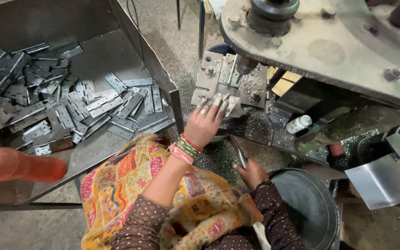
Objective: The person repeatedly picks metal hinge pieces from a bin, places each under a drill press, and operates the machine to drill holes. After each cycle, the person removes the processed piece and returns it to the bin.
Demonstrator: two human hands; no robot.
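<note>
The left hand (pixel 203 124) presses its fingers on a metal plate (pixel 230 105) lying on the press bed (pixel 223 78). The right hand (pixel 252 172), below the bed, grips a thin rod (pixel 239 153). Left of the bed, a bin (pixel 116 55) holds many hinges (pixel 65 106).
</note>
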